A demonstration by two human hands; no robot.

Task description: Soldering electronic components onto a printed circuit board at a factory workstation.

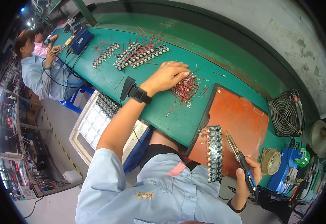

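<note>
Most boards point(215, 155) are apparently awaiting eleven-o'clock wires point(186, 91), few done; left hand point(167, 76) touching them, grasp unclear, right hand point(241, 183) gripping iron point(241, 160).

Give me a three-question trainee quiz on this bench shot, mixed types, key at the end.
1. Which hand holds the soldering iron?
A) left
B) right
C) both

2. True or false: in the picture, the black fan stands left of the orange mat.

3. Fill in: the left hand is at a pile of thin red ____.

Key:
1. B, the right hand.
2. False: the black fan is right of the orange mat.
3. wires.
</note>
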